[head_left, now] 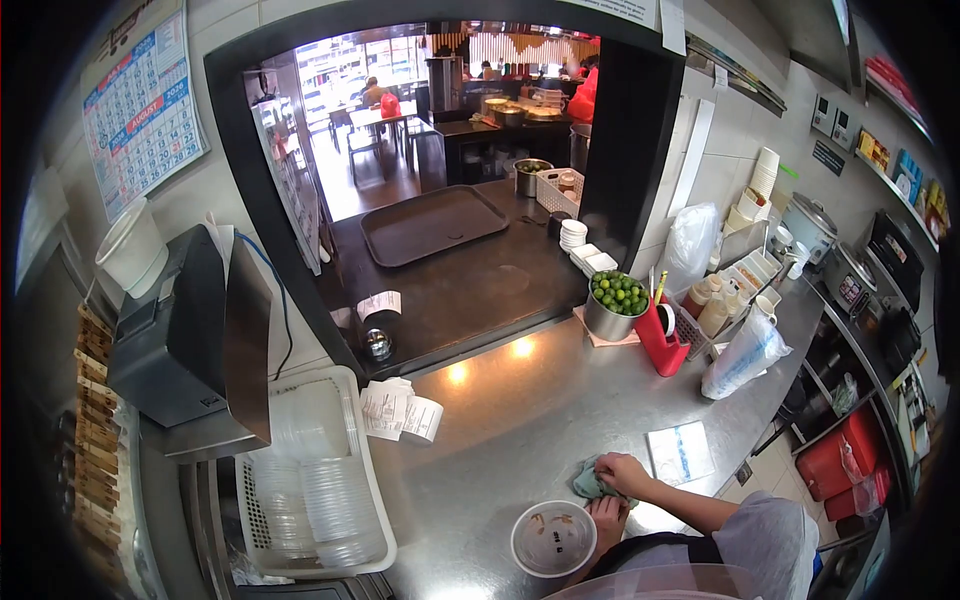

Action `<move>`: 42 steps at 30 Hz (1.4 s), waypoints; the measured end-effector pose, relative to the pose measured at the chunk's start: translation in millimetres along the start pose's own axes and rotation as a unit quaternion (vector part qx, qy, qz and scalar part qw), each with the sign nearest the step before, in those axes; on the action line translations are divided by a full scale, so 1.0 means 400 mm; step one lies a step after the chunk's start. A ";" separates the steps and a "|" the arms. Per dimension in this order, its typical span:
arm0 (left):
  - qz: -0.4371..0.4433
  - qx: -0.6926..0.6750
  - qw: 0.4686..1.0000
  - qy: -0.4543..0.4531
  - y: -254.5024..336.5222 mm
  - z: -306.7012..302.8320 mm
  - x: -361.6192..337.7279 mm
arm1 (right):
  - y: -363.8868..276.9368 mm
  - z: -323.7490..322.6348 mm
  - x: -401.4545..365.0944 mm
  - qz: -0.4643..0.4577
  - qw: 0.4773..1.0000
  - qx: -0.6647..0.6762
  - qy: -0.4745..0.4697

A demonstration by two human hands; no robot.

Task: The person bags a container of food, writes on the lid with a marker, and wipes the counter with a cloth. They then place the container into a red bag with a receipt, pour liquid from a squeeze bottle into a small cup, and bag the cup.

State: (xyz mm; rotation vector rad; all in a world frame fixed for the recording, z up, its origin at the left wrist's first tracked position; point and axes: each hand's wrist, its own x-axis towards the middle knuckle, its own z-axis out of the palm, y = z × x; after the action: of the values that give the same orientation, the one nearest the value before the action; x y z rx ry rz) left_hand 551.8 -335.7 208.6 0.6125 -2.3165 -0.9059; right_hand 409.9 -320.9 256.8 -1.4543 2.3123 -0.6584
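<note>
My right hand is closed on a crumpled green cloth on the steel counter. Just below it, my left hand has its fingers curled against the cloth's lower edge. Beside my left hand stands a round clear plastic container with a pale rim and a few brownish pieces or marks inside. A flat white packet with blue print lies to the right of my hands.
Clear containers fill a white basket at the left, near paper receipts. Beyond are a steel pot of green limes, a red holder, sauce bottles and a wrapped stack. A dark tray lies on the pass-through ledge.
</note>
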 end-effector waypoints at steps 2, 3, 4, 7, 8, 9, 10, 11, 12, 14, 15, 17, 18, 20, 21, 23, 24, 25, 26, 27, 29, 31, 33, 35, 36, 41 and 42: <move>0.002 0.002 1.000 0.001 0.001 0.002 0.000 | -0.008 -0.002 0.001 -0.001 1.000 0.011 0.007; 0.004 0.004 1.000 0.001 0.002 0.004 0.000 | -0.006 0.001 0.002 -0.013 1.000 0.007 0.014; 0.005 0.004 1.000 0.002 0.003 0.007 -0.001 | -0.001 0.004 -0.001 -0.025 1.000 0.002 0.020; 0.004 0.011 1.000 0.005 0.013 0.023 0.000 | 0.020 0.030 0.002 -0.043 0.998 -0.030 0.048; 0.004 0.015 1.000 0.009 0.018 0.029 0.001 | 0.043 0.041 0.009 -0.046 0.998 -0.034 0.040; 0.003 0.021 1.000 0.016 0.026 0.033 0.001 | 0.069 0.056 0.017 -0.048 0.998 -0.035 0.033; 0.000 0.029 0.999 0.024 0.036 0.032 0.003 | 0.070 0.055 0.021 -0.051 0.998 -0.034 0.027; -0.004 0.039 0.998 0.040 0.045 0.031 0.007 | 0.074 0.052 0.023 -0.062 0.998 -0.010 0.004; -0.009 0.049 0.997 0.056 0.054 0.032 0.010 | 0.085 0.043 0.027 -0.074 0.997 0.013 -0.019; -0.012 0.081 0.994 0.066 0.057 0.053 0.016 | 0.089 0.003 0.014 -0.090 0.994 0.057 -0.037; -0.014 0.101 0.993 0.061 0.025 0.081 0.025 | 0.060 -0.036 -0.009 -0.095 0.992 0.076 -0.035; -0.032 0.096 0.992 0.070 -0.002 0.118 0.041 | 0.038 -0.103 -0.051 -0.150 0.984 0.094 0.023; -0.050 0.070 0.992 0.088 0.001 0.126 0.071 | 0.045 -0.137 -0.071 -0.201 0.972 0.093 0.078; -0.076 0.077 0.988 0.110 -0.004 0.152 0.112 | 0.071 -0.226 -0.110 -0.210 0.964 0.102 0.124; -0.093 0.095 0.983 0.128 0.002 0.158 0.130 | 0.098 -0.276 -0.128 -0.203 0.964 0.121 0.122; -0.127 0.116 0.969 0.176 0.035 0.161 0.161 | 0.170 -0.368 -0.166 -0.189 0.961 0.152 0.133; -0.135 0.136 0.960 0.203 0.043 0.172 0.168 | 0.220 -0.404 -0.183 -0.184 0.958 0.163 0.148; -0.141 0.155 0.951 0.229 0.053 0.184 0.170 | 0.280 -0.428 -0.200 -0.167 0.961 0.174 0.140; -0.150 0.161 0.945 0.243 0.065 0.192 0.163 | 0.345 -0.453 -0.218 -0.147 0.963 0.182 0.133; -0.158 0.166 0.939 0.256 0.083 0.205 0.151 | 0.412 -0.480 -0.234 -0.127 0.965 0.188 0.128; -0.158 0.198 0.917 0.309 0.173 0.243 0.118 | 0.575 -0.495 -0.254 -0.132 0.971 0.157 0.123; -0.163 0.188 0.909 0.335 0.319 0.277 0.074 | 0.726 -0.512 -0.285 -0.114 0.981 0.132 0.090; -0.167 0.184 0.903 0.351 0.403 0.372 -0.017 | 0.822 -0.525 -0.324 -0.164 0.978 0.076 0.099; -0.164 0.161 0.924 0.306 0.471 0.481 -0.118 | 0.915 -0.535 -0.347 -0.194 0.979 0.040 0.038; -0.159 0.137 0.946 0.249 0.499 0.535 -0.174 | 0.922 -0.545 -0.362 -0.200 0.979 -0.010 0.026; -0.167 0.132 0.973 0.085 0.547 0.691 -0.213 | 0.934 -0.532 -0.386 -0.197 0.974 -0.112 -0.004; -0.181 0.158 0.969 0.060 0.513 0.721 -0.195 | 0.940 -0.527 -0.379 -0.200 0.973 -0.118 0.008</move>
State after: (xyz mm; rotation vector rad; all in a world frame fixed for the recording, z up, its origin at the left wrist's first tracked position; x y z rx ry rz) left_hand 379.6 -21.3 154.4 1.2218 -2.2928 -0.6309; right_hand 85.0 -0.1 234.1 -2.0632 2.1821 -0.5064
